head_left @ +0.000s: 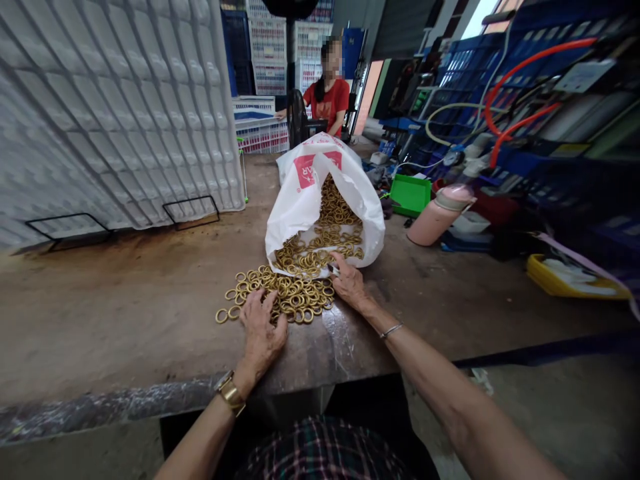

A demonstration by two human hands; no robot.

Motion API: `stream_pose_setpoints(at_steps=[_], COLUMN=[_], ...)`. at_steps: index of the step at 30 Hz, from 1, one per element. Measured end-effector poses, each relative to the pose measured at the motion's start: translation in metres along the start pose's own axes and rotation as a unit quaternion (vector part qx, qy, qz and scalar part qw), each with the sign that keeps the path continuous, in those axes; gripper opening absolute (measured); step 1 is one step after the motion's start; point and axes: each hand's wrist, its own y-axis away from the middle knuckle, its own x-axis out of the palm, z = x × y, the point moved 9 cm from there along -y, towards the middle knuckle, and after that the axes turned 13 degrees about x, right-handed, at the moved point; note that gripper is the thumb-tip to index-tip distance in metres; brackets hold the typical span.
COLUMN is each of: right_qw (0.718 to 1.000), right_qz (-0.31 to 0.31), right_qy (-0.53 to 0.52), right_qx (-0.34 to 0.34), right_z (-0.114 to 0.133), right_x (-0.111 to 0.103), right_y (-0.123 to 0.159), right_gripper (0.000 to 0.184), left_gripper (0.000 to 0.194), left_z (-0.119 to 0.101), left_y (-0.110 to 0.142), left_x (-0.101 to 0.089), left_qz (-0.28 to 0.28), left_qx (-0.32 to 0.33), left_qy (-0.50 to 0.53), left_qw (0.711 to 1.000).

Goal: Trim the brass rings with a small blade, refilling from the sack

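Note:
A white plastic bag (300,200) lies open on the worn table (125,313), spilling several brass rings (295,290) into a flat pile at its mouth. My left hand (261,333) lies on the near left edge of the pile, fingers spread over the rings. My right hand (349,283) rests at the bag's mouth on the pile's right side, fingers curled around a small dark object that I cannot name. A gold watch is on my left wrist and a thin bracelet on my right.
Stacked white moulded trays (120,113) lean at the back left. A pink bottle (440,213), a green box (411,195) and a yellow tray (560,280) sit to the right. A person in a red shirt (327,100) works behind the bag.

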Motion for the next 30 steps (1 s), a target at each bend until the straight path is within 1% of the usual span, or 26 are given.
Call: stream_pose_setpoints(at_steps=[4, 7, 12, 13, 15, 18, 20, 22, 26, 30], right_qw=[0.991, 0.981, 0.977, 0.976, 0.976, 0.979, 0.986, 0.993, 0.994, 0.992], right_qz=[-0.055, -0.078, -0.04, -0.031, -0.01, 0.03, 0.059, 0.085, 0.109, 0.116], right_qy=[-0.123, -0.176, -0.177, -0.176, -0.183, -0.182, -0.143, -0.082, 0.006, 0.036], right_qx=[-0.004, -0.033, -0.116, -0.125, -0.122, -0.084, -0.057, -0.028, 0.014, 0.018], right_z=[-0.001, 0.006, 0.03, 0.034, 0.041, 0.052, 0.062, 0.071, 0.081, 0.083], right_x=[-0.013, -0.024, -0.026, -0.025, -0.02, -0.011, -0.006, -0.002, 0.001, 0.006], right_y=[0.021, 0.047, 0.102, 0.11, 0.122, 0.128, 0.129, 0.127, 0.122, 0.119], right_gripper=[0.036, 0.029, 0.021, 0.02, 0.02, 0.019, 0.019, 0.02, 0.018, 0.02], left_gripper=[0.033, 0.023, 0.014, 0.014, 0.014, 0.016, 0.017, 0.017, 0.018, 0.017], left_z=[0.0, 0.004, 0.006, 0.006, 0.004, -0.002, -0.01, -0.018, -0.027, -0.028], left_y=[-0.001, -0.001, 0.008, 0.012, 0.021, 0.035, 0.044, 0.05, 0.058, 0.058], left_x=[-0.01, -0.017, -0.03, -0.034, -0.042, -0.054, -0.061, -0.066, -0.066, -0.06], left_qz=[-0.058, -0.092, -0.113, -0.114, -0.113, -0.103, -0.099, -0.098, -0.092, -0.086], left_qx=[0.002, -0.01, -0.001, 0.001, -0.001, -0.008, -0.007, -0.005, -0.007, -0.011], left_qy=[0.04, 0.059, 0.067, 0.067, 0.07, 0.084, 0.097, 0.104, 0.111, 0.128], left_qw=[0.998, 0.994, 0.991, 0.991, 0.991, 0.991, 0.99, 0.99, 0.989, 0.988])
